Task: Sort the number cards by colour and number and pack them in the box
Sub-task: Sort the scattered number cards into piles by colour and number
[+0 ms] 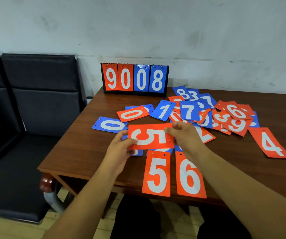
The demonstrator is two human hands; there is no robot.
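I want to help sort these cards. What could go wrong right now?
The red 5 card, pinched sideways between the left hand and right hand, could be misread. The red 5 and 6 cards overhang the brown wooden table's near edge and might slide off. The jumbled pile hides numbers.

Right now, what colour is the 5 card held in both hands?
Red-orange with a white numeral: the held 5 card, seen in the head view.

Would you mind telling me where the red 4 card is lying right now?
The red 4 card lies alone on the table's right side, beyond the right hand and just right of the red 9 card.
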